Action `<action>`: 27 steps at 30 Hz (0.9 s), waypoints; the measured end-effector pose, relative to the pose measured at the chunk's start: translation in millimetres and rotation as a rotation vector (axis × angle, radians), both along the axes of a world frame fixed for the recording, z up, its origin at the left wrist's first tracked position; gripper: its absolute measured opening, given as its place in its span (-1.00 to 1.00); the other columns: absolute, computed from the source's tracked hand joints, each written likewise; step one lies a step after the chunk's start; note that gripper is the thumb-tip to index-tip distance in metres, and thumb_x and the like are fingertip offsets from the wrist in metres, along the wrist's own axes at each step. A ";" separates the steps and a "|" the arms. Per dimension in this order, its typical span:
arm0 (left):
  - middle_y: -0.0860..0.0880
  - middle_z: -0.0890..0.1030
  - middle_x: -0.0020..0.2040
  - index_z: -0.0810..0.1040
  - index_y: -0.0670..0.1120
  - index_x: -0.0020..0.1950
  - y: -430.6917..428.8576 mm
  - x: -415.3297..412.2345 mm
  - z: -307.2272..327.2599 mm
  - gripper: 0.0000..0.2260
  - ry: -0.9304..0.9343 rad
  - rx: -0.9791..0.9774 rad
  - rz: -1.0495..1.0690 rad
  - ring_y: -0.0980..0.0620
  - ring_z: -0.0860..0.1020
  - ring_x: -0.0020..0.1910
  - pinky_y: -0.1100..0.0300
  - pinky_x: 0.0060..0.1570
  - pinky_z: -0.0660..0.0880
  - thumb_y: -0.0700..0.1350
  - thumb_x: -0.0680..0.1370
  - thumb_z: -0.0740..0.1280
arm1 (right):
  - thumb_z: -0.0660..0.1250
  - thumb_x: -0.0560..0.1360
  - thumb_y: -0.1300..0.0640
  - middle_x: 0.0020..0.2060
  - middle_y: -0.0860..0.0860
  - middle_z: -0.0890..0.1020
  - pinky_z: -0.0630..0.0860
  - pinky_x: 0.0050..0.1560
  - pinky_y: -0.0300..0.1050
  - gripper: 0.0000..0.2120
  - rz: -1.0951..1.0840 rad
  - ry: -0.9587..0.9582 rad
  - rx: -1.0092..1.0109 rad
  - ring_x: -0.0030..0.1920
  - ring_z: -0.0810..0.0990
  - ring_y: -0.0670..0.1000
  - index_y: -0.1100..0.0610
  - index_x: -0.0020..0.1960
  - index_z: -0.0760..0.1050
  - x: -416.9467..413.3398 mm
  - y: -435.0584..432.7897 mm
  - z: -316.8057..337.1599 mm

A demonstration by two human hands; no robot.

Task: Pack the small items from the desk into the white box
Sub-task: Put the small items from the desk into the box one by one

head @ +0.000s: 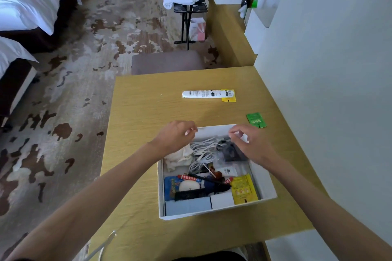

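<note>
With left hand (pixel 176 136) and right hand (pixel 249 144) pinching white box (pixel 212 129) far rim, grasp presumably light, squeezable tube (pixel 201 93) mid-body, green sachet (pixel 256 119) by edge.

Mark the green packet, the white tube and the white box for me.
green packet (pixel 256 119): head view, centre of its face.
white tube (pixel 200 93): head view, middle of its body.
white box (pixel 262 180): head view, inner right wall.
</note>
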State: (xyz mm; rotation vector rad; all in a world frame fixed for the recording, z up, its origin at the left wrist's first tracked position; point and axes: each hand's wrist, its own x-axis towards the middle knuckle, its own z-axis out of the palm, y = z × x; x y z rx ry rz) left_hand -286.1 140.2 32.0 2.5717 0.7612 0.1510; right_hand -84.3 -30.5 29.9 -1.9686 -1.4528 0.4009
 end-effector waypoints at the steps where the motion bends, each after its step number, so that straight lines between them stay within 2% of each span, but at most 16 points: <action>1: 0.00 0.65 0.02 0.57 -0.02 0.13 3.9 10.4 0.6 -0.79 -0.007 -0.022 0.021 0.06 0.57 -0.24 0.23 -0.38 0.43 -0.07 0.60 0.18 | 0.34 0.53 0.09 -0.15 -0.21 0.59 0.37 -0.18 -0.42 -0.92 -0.072 0.030 0.014 -0.14 0.53 -0.19 0.01 -0.02 0.60 10.2 3.4 1.1; 3: 0.00 0.65 0.01 0.57 -0.01 0.12 12.1 31.9 1.3 -0.78 -0.001 -0.069 0.065 0.01 0.60 -0.25 0.21 -0.40 0.47 -0.06 0.59 0.17 | 0.33 0.54 0.07 -0.18 -0.21 0.59 0.36 -0.21 -0.39 -0.92 -0.176 0.069 0.010 -0.16 0.53 -0.18 0.00 -0.03 0.60 30.9 12.0 -0.1; 7: -0.03 0.65 0.05 0.57 -0.02 0.12 28.2 81.3 -5.2 -0.78 0.039 -0.081 0.088 -0.05 0.61 -0.11 0.11 -0.16 0.53 -0.05 0.58 0.18 | 0.31 0.55 0.07 -0.09 -0.03 0.64 0.36 -0.21 -0.32 -0.86 -0.312 0.163 -0.082 -0.17 0.52 -0.14 0.09 0.02 0.59 73.0 30.3 -15.9; 9: -0.05 0.64 0.08 0.57 -0.03 0.12 35.3 109.2 -12.2 -0.77 0.078 -0.058 0.059 -0.08 0.59 0.00 0.06 -0.04 0.53 -0.05 0.58 0.17 | 0.31 0.56 0.10 -0.04 0.02 0.65 0.37 -0.19 -0.26 -0.84 -0.346 0.182 -0.130 -0.15 0.55 -0.07 0.15 0.06 0.59 92.7 39.8 -28.8; 12: -0.06 0.61 0.16 0.56 -0.08 0.15 46.1 152.4 -26.7 -0.76 0.137 -0.017 -0.056 -0.10 0.54 0.15 0.02 0.08 0.49 -0.08 0.58 0.17 | 0.30 0.56 0.13 0.01 0.05 0.64 0.38 -0.20 -0.28 -0.83 -0.373 0.187 -0.211 -0.15 0.54 -0.07 0.16 0.10 0.56 119.4 52.4 -50.5; 15: -0.07 0.52 0.28 0.48 -0.09 0.29 58.1 196.7 -45.6 -0.70 0.305 0.050 -0.174 -0.10 0.45 0.26 -0.03 0.13 0.47 -0.08 0.60 0.14 | 0.30 0.56 0.15 0.13 0.14 0.59 0.43 0.06 -0.11 -0.76 -0.425 0.228 -0.273 0.08 0.54 0.07 0.23 0.19 0.51 145.0 64.6 -74.6; 17: -0.09 0.44 0.36 0.38 -0.10 0.37 66.5 225.0 -60.4 -0.66 0.411 0.070 -0.201 -0.11 0.38 0.32 -0.08 0.16 0.46 -0.06 0.61 0.13 | 0.33 0.54 0.16 0.18 0.19 0.53 0.38 0.18 -0.03 -0.70 -0.454 0.212 -0.306 0.20 0.48 0.15 0.26 0.22 0.47 158.4 72.1 -90.3; 22: -0.10 0.16 0.53 0.20 -0.14 0.47 83.3 274.7 -95.1 -0.55 0.505 0.137 -0.259 -0.12 0.21 0.45 -0.11 0.26 0.38 -0.05 0.61 0.14 | 0.41 0.46 0.07 0.19 0.19 0.45 0.37 0.22 0.03 -0.54 -0.464 0.120 -0.389 0.23 0.40 0.18 0.22 0.28 0.41 178.6 82.9 -118.1; 24: -0.15 0.16 0.53 0.21 -0.17 0.46 86.7 283.9 -106.5 -0.55 0.493 0.172 -0.276 -0.14 0.20 0.47 -0.11 0.28 0.36 -0.05 0.61 0.14 | 0.41 0.45 0.05 0.18 0.16 0.46 0.40 0.18 0.04 -0.54 -0.421 0.051 -0.414 0.20 0.41 0.17 0.18 0.29 0.41 183.8 82.2 -126.7; 27: -0.16 0.27 0.47 0.25 -0.19 0.43 86.3 288.8 -121.1 -0.57 0.446 0.215 -0.304 -0.13 0.25 0.43 -0.07 0.29 0.34 -0.07 0.60 0.14 | 0.43 0.44 0.08 0.16 0.13 0.46 0.40 0.18 0.04 -0.55 -0.394 0.022 -0.402 0.19 0.41 0.14 0.14 0.27 0.43 187.0 79.4 -134.5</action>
